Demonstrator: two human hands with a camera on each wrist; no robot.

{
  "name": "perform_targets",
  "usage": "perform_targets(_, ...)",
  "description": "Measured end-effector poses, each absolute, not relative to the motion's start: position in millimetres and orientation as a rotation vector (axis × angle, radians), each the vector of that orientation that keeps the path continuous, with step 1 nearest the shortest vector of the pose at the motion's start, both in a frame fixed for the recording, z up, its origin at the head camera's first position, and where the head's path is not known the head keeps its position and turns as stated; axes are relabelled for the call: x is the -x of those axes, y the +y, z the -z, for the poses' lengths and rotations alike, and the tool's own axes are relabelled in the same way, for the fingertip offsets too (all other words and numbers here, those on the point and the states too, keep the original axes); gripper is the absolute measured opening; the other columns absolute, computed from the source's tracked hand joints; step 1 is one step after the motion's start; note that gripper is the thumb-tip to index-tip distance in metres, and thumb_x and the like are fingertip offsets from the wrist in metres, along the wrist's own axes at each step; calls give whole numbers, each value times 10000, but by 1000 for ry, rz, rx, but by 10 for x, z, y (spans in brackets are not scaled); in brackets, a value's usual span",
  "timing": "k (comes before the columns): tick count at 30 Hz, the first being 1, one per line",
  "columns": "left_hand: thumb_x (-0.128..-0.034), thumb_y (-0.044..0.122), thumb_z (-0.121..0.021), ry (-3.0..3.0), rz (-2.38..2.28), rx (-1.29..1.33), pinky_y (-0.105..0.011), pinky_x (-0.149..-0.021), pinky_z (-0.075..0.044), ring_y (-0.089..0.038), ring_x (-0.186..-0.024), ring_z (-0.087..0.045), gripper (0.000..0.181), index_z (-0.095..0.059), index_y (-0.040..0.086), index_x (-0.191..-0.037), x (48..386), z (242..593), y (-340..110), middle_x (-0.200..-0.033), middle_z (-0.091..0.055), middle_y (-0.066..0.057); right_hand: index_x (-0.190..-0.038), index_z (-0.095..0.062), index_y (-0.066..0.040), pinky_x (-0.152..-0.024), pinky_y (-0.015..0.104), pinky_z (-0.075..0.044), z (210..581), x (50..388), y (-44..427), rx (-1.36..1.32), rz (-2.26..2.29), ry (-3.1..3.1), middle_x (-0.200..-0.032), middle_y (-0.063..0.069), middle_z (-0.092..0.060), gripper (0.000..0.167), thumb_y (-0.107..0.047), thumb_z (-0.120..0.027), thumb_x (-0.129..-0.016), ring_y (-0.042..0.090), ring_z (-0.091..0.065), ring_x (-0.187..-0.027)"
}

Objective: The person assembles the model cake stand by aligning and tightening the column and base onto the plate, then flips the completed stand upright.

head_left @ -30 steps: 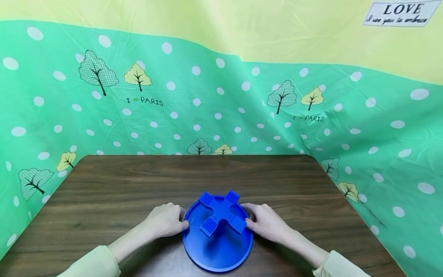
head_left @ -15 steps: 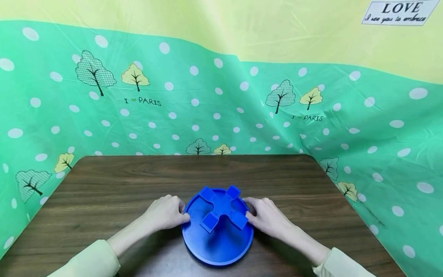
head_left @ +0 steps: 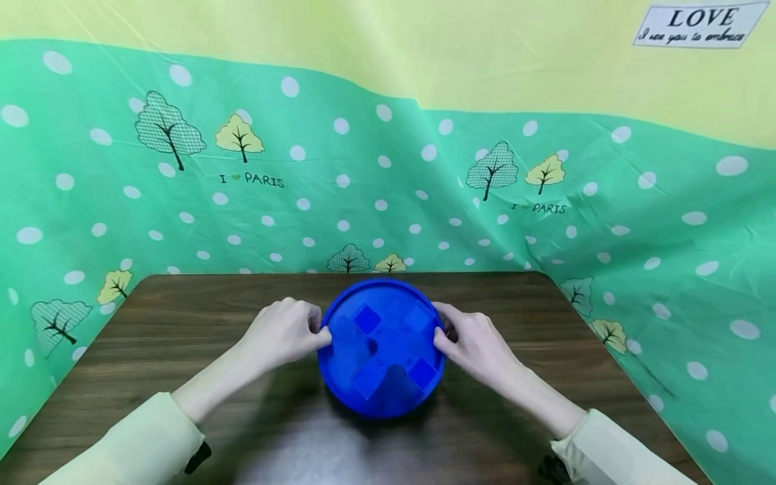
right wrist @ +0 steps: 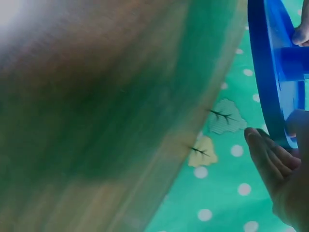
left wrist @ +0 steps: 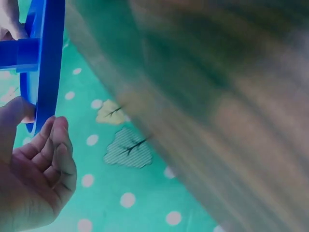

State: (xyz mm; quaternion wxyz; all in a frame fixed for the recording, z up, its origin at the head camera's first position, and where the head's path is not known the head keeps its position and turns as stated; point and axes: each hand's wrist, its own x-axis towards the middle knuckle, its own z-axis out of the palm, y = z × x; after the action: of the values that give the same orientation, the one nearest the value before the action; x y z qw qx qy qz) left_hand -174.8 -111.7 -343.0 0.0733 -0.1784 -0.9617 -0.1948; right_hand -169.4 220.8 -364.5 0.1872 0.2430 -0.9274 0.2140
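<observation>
A blue round plastic plate (head_left: 341, 360) with a raised rim is held off the table, tilted so its inner face turns toward me. A four-armed blue cross piece (head_left: 366, 318) with square ends stands on its middle. My left hand (head_left: 287, 333) pinches the left rim, thumb on the inner face and fingers behind. My right hand (head_left: 475, 343) grips the right rim the same way. The left wrist view shows the plate (left wrist: 50, 67) edge-on above the left hand (left wrist: 48, 179). From the right wrist, the plate (right wrist: 265, 72) also appears edge-on, beside the right hand (right wrist: 285, 179).
The dark wooden table (head_left: 212, 310) lies beneath, with the plate's shadow on it. A green and yellow printed cloth (head_left: 388, 195) hangs behind and along both sides.
Both hands have raised the plate and moved it away from me. It has tipped up, so the cross piece now shows face-on instead of standing above a flatter plate.
</observation>
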Motion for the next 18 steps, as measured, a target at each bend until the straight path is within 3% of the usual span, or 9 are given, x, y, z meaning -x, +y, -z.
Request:
perform_targets(8,-866,292,-679,-2708,570,578,-269,-469,-364,-86,-515,-461,307,-569,232,-586,1797,3163,-1164,-533,-518,102,-1331,-657,-98,-564,195,-550,3381,1758,2208,-731,-668,-2464,-768,-50,-705,407,-70,-668,-925,34,-665,-646)
perform_targets(18,-855,258,-712,-2548,574,590,-247,-495,-383,-82,-549,-486,218,-619,230,-659,1828,3005,-1240,-592,-551,101,-1252,-695,-60,-620,216,-598,3216,1835,2167,-764,-680,-2287,-814,-5,-736,346,-40,-689,-907,79,-706,-693)
